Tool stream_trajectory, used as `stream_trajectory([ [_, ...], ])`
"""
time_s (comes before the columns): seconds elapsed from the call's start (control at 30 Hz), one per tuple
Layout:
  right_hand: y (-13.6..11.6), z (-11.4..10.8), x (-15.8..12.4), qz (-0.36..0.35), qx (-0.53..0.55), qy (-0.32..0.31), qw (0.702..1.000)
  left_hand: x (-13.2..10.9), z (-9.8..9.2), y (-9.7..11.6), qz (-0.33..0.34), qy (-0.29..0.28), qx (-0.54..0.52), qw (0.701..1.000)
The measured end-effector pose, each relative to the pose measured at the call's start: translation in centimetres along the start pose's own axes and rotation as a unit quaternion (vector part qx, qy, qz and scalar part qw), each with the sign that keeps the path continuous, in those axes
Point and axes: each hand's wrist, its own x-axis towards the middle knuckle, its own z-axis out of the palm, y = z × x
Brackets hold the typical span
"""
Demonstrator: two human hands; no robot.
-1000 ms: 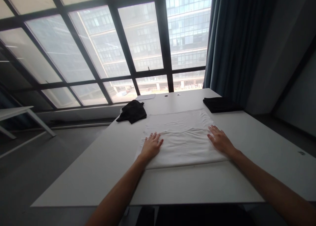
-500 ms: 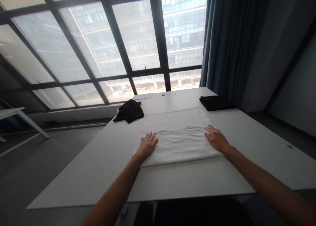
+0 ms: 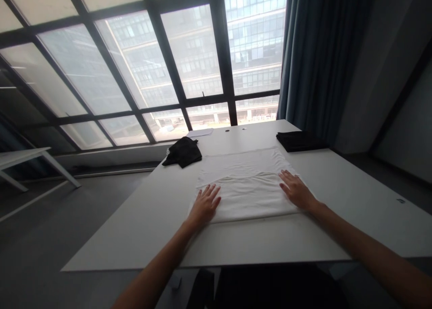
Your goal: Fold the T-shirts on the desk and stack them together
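Note:
A white cloth (image 3: 248, 183) lies spread flat on a white table (image 3: 256, 241), with its near part folded over. My left hand (image 3: 204, 204) rests flat on the cloth's near left corner, fingers stretched out. On the cloth's near right edge my right hand (image 3: 295, 191) also lies flat with fingers spread. Neither hand grips anything.
A crumpled black garment (image 3: 182, 152) lies at the table's far left. A folded black cloth (image 3: 299, 141) sits at the far right. A sheet of paper (image 3: 200, 132) lies near the window. A blue curtain (image 3: 313, 61) hangs at right. Another table (image 3: 23, 158) stands far left.
Both hands stay flat on the white cloth and have slid only slightly. The view has shifted a little with my head.

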Motion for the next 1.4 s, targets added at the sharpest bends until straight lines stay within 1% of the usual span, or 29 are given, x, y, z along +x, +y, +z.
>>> stream_trajectory([
  [0.07, -0.3, -0.1, -0.5, -0.02, 0.01, -0.025, 0.999, -0.3, 0.0, 0.3, 0.015, -0.018, -0.009, 1.0],
  [0.13, -0.3, -0.2, -0.9, -0.017, 0.019, -0.039, 0.999, -0.6, 0.0, 0.2, 0.014, -0.034, -0.021, 0.999],
  [0.17, -0.3, -0.4, -1.1, -0.012, 0.024, -0.035, 0.999, -0.9, -0.1, 0.1, 0.01, -0.033, -0.028, 0.999],
  [0.23, -0.2, -1.0, -1.5, -0.015, 0.029, -0.014, 0.999, -1.5, -0.3, -0.5, 0.007, -0.017, -0.037, 0.999],
  [0.3, -0.1, -1.6, -2.1, -0.038, 0.032, -0.004, 0.999, -2.4, -0.5, -1.4, 0.017, -0.009, -0.036, 0.999],
  [0.43, 0.6, -2.6, -3.7, -0.055, 0.029, -0.036, 0.997, -4.5, -1.2, -3.2, 0.063, -0.035, -0.027, 0.997],
  [0.57, 2.1, -3.0, -5.0, -0.066, 0.034, -0.054, 0.996, -6.5, -2.6, -4.9, 0.12, -0.062, -0.04, 0.99],
  [0.67, 3.7, -3.4, -6.2, -0.081, 0.048, -0.078, 0.993, -7.9, -3.8, -6.5, 0.125, -0.064, -0.057, 0.988],
  [0.77, 5.5, -4.1, -7.4, -0.085, 0.047, -0.094, 0.991, -9.0, -4.5, -8.2, 0.128, -0.044, -0.075, 0.988],
  [0.83, 6.5, -4.7, -8.0, -0.093, 0.039, -0.102, 0.99, -9.5, -4.9, -9.0, 0.142, -0.013, -0.079, 0.987],
  [0.93, 7.4, -5.5, -8.5, -0.126, 0.036, -0.098, 0.987, -9.8, -5.3, -9.2, 0.182, 0.031, -0.083, 0.979],
  [1.03, 7.2, -5.9, -8.5, -0.158, 0.041, -0.073, 0.984, -9.9, -5.7, -8.7, 0.212, 0.036, -0.089, 0.972],
  [1.17, 6.1, -6.0, -8.5, -0.169, 0.016, -0.047, 0.984, -9.8, -5.9, -8.4, 0.197, 0.025, -0.09, 0.976],
  [1.3, 5.7, -6.3, -8.7, -0.179, 0.004, -0.03, 0.983, -9.8, -5.9, -8.6, 0.181, 0.01, -0.092, 0.979],
  [1.33, 5.7, -6.4, -8.9, -0.184, 0.002, -0.03, 0.983, -9.8, -5.8, -8.7, 0.183, 0.012, -0.093, 0.979],
  [1.4, 5.8, -6.5, -9.1, -0.171, 0.001, -0.005, 0.985, -9.9, -5.8, -8.7, 0.19, 0.023, -0.097, 0.977],
])
